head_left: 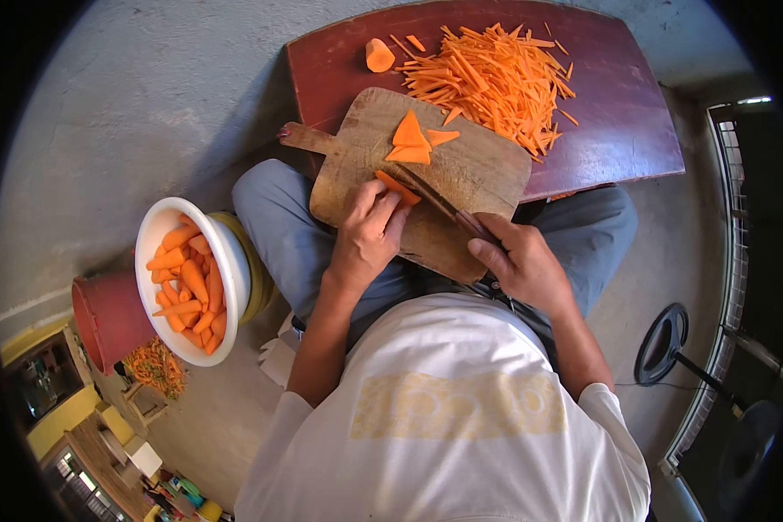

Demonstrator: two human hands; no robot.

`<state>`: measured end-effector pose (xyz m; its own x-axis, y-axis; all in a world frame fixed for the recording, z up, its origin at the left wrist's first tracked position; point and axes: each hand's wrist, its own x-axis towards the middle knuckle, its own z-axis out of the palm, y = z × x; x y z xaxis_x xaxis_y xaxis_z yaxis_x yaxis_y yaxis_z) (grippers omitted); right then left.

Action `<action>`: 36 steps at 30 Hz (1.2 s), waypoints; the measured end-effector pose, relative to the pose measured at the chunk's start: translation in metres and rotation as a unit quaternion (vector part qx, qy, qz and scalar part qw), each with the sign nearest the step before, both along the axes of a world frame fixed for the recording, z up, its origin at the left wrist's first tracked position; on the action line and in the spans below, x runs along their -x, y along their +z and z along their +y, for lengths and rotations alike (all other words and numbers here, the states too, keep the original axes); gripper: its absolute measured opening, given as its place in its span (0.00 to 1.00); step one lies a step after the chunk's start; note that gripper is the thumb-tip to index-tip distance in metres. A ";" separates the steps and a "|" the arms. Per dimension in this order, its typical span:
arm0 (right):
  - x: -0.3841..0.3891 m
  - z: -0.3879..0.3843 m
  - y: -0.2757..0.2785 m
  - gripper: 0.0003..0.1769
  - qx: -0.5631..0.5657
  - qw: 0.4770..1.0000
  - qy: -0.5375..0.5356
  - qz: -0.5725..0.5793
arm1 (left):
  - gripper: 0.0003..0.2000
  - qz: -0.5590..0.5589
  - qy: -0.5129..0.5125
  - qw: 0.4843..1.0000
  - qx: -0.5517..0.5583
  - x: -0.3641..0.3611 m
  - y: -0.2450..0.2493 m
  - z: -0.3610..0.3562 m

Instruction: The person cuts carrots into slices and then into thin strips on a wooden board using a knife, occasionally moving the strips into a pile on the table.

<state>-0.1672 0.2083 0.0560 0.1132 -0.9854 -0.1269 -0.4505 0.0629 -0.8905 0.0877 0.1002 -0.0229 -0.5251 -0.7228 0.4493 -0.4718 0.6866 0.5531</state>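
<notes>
Big dark red table (618, 130) up front, with a heap of carrot strips (496, 78) along its far edge and a carrot stub (378, 55) near the far left corner. The wooden cutting board (470, 174) sits on the lap, its far edge overlapping the table's near edge. Off to the left there's a white bowl (152, 230) full of carrot chunks, right beside a red bucket (109, 317). The right hand (522, 265) is wrapped tight around the knife (439, 204). The left hand (365, 239) pins a carrot slice (396, 187) mid-board with its fingertips, blade right against it. Loose slices (411, 139) lie just beyond.
</notes>
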 end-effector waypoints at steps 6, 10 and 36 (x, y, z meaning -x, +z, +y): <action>-0.025 0.006 0.009 0.27 0.021 0.994 0.039 0.098 | 0.15 -0.055 -0.005 0.998 0.022 -0.001 -0.001 0.000; -0.025 0.007 0.026 0.26 -0.004 0.991 0.051 0.127 | 0.16 -0.018 -0.010 1.000 0.019 0.002 -0.002 0.000; -0.037 -0.029 0.007 0.20 0.055 0.992 0.029 0.112 | 0.11 0.058 0.022 0.996 0.064 0.006 -0.023 -0.007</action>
<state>-0.1304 0.1798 0.0627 0.1508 -0.9874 -0.0471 -0.6382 -0.0609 -0.7674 0.0819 0.0936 -0.0461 -0.4332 -0.6764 0.5957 -0.4403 0.7355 0.5150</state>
